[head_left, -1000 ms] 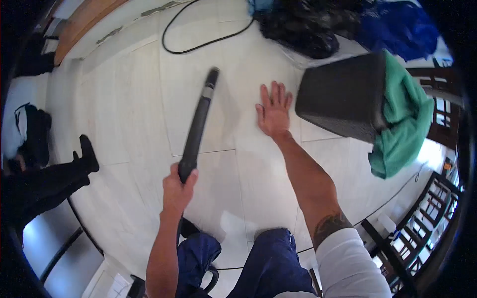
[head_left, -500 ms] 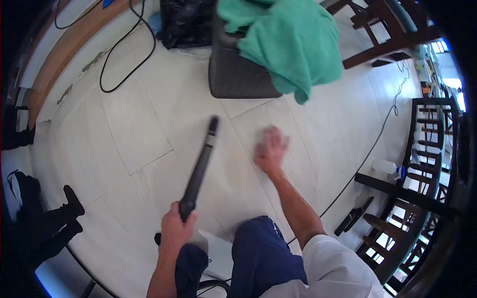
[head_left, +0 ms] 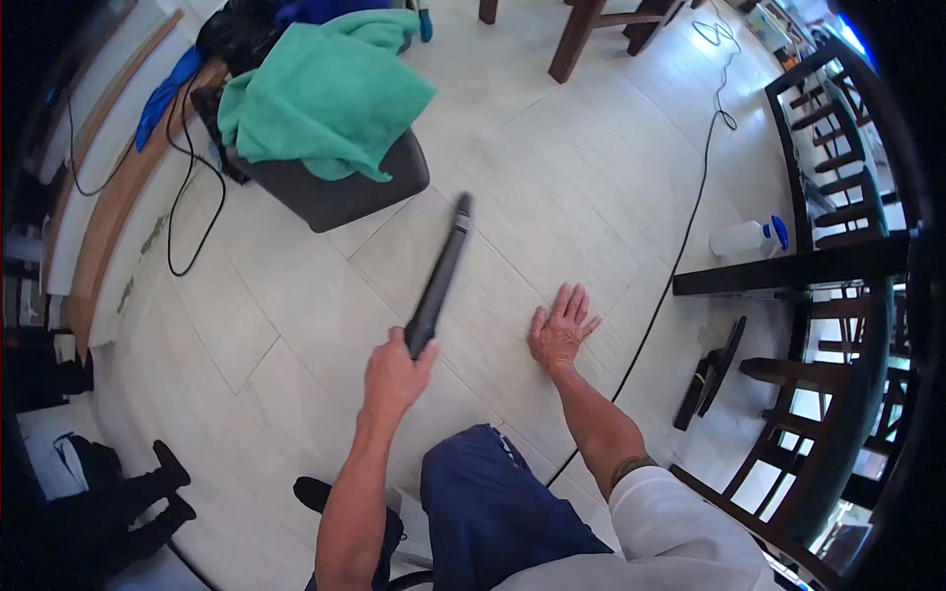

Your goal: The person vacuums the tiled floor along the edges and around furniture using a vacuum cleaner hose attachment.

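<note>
Wand [head_left: 441, 274], dark and tube-shaped, fills the left hand [head_left: 397, 379].

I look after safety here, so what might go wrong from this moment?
The black cord running past the right hand could snag that arm. The black wand in the left hand might, if swung forward, catch the green cloth draped over the dark box.

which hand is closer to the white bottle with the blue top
Right: the right hand is left of the bottle, across the black cord; the left hand, gripping the black tube, is farther left.
</note>
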`<act>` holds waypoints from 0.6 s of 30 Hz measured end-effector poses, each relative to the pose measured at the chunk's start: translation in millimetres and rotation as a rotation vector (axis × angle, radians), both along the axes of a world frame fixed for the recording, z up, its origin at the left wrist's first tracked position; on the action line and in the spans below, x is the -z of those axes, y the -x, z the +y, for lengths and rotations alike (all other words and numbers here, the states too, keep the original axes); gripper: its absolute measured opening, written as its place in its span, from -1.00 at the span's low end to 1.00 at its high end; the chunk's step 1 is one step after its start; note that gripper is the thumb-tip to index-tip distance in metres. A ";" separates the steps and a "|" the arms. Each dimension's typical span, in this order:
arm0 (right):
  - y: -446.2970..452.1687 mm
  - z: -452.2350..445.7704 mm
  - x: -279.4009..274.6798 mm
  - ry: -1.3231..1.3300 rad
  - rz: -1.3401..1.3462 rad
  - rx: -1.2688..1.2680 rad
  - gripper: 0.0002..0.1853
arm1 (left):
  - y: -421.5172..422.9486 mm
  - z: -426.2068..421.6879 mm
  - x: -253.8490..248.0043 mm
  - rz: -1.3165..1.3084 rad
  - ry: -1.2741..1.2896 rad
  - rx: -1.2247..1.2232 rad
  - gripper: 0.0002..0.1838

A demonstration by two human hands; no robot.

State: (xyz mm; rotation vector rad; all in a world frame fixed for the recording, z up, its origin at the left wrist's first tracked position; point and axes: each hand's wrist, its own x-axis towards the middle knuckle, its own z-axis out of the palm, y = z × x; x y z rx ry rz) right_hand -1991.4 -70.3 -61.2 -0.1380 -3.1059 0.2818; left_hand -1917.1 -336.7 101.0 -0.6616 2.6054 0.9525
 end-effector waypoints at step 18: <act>5.5 1.1 1.1 0.046 -0.042 -0.015 -0.18 | 201.0 -2.3 58.5 0.113 0.000 -0.010 -0.34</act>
